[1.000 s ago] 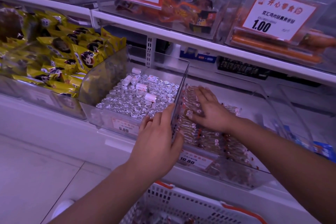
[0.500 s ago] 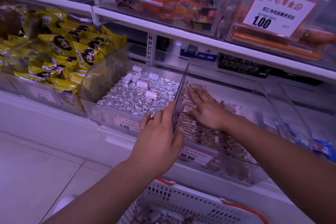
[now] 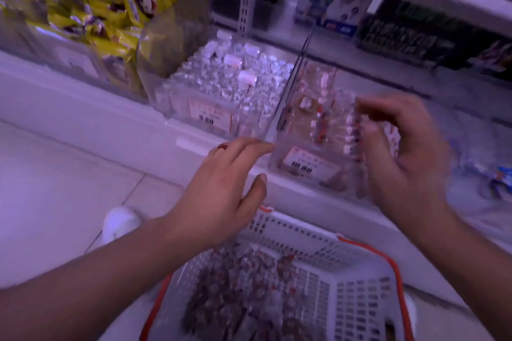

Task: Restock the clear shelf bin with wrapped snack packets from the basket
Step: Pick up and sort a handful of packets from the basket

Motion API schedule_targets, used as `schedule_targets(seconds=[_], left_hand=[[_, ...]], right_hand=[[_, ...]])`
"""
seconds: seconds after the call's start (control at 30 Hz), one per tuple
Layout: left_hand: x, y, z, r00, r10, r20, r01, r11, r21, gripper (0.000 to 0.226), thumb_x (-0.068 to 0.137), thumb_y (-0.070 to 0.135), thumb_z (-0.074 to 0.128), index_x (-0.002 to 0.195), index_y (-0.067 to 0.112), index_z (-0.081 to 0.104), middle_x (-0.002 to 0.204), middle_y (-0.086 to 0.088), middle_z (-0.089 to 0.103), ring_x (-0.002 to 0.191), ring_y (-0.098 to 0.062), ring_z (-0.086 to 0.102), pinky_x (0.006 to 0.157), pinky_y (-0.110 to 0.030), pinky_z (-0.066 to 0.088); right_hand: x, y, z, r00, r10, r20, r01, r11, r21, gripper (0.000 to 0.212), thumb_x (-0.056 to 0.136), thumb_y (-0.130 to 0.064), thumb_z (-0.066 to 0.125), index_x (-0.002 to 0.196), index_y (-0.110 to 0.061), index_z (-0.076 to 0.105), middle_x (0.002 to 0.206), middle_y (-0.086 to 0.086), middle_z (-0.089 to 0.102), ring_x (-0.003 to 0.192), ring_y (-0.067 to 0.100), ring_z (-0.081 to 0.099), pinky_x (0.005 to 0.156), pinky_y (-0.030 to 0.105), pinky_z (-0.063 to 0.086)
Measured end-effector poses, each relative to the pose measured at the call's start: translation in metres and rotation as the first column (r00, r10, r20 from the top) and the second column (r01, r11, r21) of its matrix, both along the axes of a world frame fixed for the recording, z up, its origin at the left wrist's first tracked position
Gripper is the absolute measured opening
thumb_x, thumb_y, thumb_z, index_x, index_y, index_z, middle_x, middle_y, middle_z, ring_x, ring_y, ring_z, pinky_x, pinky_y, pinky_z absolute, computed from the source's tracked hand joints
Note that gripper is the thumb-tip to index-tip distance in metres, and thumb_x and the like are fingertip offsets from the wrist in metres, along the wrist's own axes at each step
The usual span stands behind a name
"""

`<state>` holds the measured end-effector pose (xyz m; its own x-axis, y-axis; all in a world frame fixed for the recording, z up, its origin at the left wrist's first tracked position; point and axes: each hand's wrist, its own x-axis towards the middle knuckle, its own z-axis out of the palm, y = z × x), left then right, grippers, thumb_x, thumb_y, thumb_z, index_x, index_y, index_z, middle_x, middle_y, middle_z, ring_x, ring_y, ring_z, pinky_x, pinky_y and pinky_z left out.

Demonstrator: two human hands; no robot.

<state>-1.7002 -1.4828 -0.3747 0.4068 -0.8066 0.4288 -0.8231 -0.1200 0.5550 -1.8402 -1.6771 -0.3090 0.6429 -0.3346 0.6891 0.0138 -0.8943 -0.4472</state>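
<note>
Above the basket (image 3: 346,266), both hands empty, left hand (image 3: 221,188) and right hand (image 3: 401,152) loosely spread, poised for more packets (image 3: 243,285).

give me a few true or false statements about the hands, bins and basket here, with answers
1. The white basket holds wrapped snack packets. True.
2. The left hand grips a packet. False: its fingers are spread and hold nothing.
3. The clear shelf bin carries a 10.80 price tag. True.
4. The bin of yellow packets stands right of the silver-wrapped sweets. False: it stands to their left.
5. The right hand is deep inside the basket. False: it is up by the bin.
</note>
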Motion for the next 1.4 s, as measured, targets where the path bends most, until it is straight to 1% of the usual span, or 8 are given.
schedule_targets(seconds=[0.13,0.23,0.37,0.5,0.67,0.97,1.2,1.4], left_hand=[[-0.008,0.052,-0.074,0.984,-0.178,0.007,0.167,0.932,0.321,0.037,0.091,0.025,0.054,0.128,0.022,0.056,0.122,-0.001,0.061,0.111,-0.024,0.059,0.094,-0.038,0.044],[-0.013,0.087,-0.134,0.957,-0.285,0.052,0.173,0.706,0.687,0.046,0.092,0.04,0.046,0.136,0.026,0.051,0.138,0.0,0.052,0.132,-0.026,0.048,0.113,-0.042,0.031],[0.005,0.101,-0.166,0.941,-0.328,0.086,0.115,0.548,0.829,0.053,0.089,0.047,0.046,0.138,0.026,0.049,0.148,-0.001,0.046,0.147,-0.023,0.031,0.12,-0.051,0.016],[0.02,0.094,-0.174,0.944,-0.331,-0.014,0.22,0.595,0.773,0.053,0.088,0.038,0.051,0.138,0.024,0.051,0.143,0.0,0.052,0.144,-0.02,0.037,0.117,-0.041,0.029],[0.017,0.102,-0.184,0.95,-0.306,-0.059,0.248,0.627,0.739,0.047,0.091,0.035,0.048,0.136,0.025,0.053,0.145,0.003,0.05,0.152,-0.018,0.021,0.117,-0.035,0.029],[0.018,0.103,-0.187,0.957,-0.283,-0.066,0.243,0.655,0.715,0.044,0.096,0.036,0.037,0.137,0.026,0.049,0.15,0.008,0.043,0.153,-0.012,0.01,0.121,-0.029,0.018],[0.017,0.102,-0.187,0.96,-0.264,-0.095,0.252,0.658,0.709,0.044,0.096,0.035,0.043,0.138,0.025,0.051,0.149,0.005,0.046,0.153,-0.014,0.014,0.12,-0.031,0.023],[0.015,0.099,-0.186,0.963,-0.258,-0.082,0.234,0.64,0.732,0.045,0.094,0.038,0.045,0.137,0.025,0.051,0.148,0.005,0.046,0.152,-0.015,0.017,0.118,-0.034,0.027]], right_hand=[[-0.049,0.082,-0.109,0.86,0.292,-0.418,-0.202,0.948,0.247,0.019,0.094,-0.016,0.054,0.108,-0.019,0.065,0.097,-0.015,0.061,0.091,-0.001,0.058,0.084,0.015,0.043],[-0.058,0.108,-0.219,0.401,0.436,-0.805,0.023,0.874,0.485,0.03,0.092,-0.017,0.06,0.121,-0.009,0.06,0.111,0.0,0.067,0.101,0.014,0.063,0.088,0.017,0.046],[-0.054,0.114,-0.312,0.238,0.496,-0.835,0.263,0.795,0.547,0.033,0.084,-0.037,0.065,0.114,-0.024,0.064,0.119,0.017,0.067,0.112,0.029,0.062,0.085,0.009,0.04],[-0.046,0.141,-0.381,0.064,0.415,-0.908,0.3,0.86,0.414,0.106,0.066,-0.082,0.046,0.153,-0.026,0.024,0.158,0.013,0.026,0.148,0.034,0.017,0.119,0.043,0.021],[-0.034,0.18,-0.412,0.18,0.329,-0.927,0.096,0.932,0.349,0.109,0.07,-0.087,0.035,0.157,-0.033,-0.003,0.157,0.017,0.026,0.138,0.039,0.029,0.118,0.053,0.021],[-0.018,0.177,-0.404,0.142,0.352,-0.925,0.041,0.932,0.361,0.095,0.08,-0.073,0.043,0.151,-0.013,0.027,0.148,0.018,0.041,0.132,0.042,0.039,0.112,0.059,0.023],[-0.039,0.178,-0.396,0.08,0.424,-0.902,-0.078,0.905,0.418,0.08,0.086,-0.041,0.059,0.152,-0.014,0.025,0.143,0.02,0.04,0.129,0.038,0.042,0.106,0.04,0.039],[-0.046,0.182,-0.392,0.511,0.415,-0.753,0.167,0.811,0.56,0.036,0.086,-0.034,0.066,0.122,-0.026,0.066,0.124,0.006,0.065,0.115,0.024,0.06,0.1,0.025,0.045]])
